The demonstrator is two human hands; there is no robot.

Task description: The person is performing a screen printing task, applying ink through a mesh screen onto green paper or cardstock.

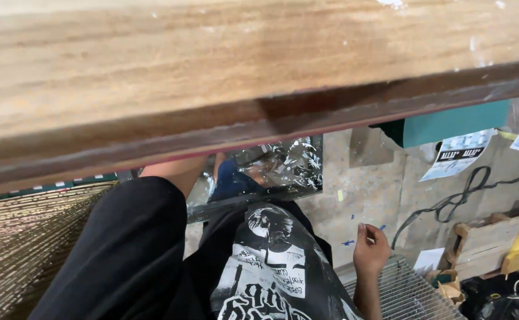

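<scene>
Fingers (pixel 364 234) of my right hand (pixel 371 252) are half curled and narrow, thumb tucked near them, closed on nothing that I can see. The hand hangs just above the near corner of a wire grille (pixel 402 293), below the wooden tabletop (pixel 212 65) and to its right end.

The grille looks like thin, pale metal rods set close together in a flat panel. I judge it stiff and fairly light, springy across the middle and hard on the skin, so the outer rim is the place to grip, not the single rods.

My left forearm (pixel 179 172) runs up from a black sleeve (pixel 123 249) and goes out of sight behind the tabletop's front edge. I cannot tell what the left fingers are doing.

Just beside that forearm, directly under the tabletop, leans a mirror pane (pixel 259 172), tilted, spattered with white flecks and giving back a dim reflection. I judge it brittle, slick on its face and sharp at the edges. It wants two flat palms on opposite sides, never one corner.

Further right under the tabletop lie a teal sheet (pixel 449 121), a printed leaflet (pixel 458 155) and a black cable (pixel 449 204) on the concrete floor (pixel 366 189). A woven mat (pixel 22 243) lies under its left end.
</scene>
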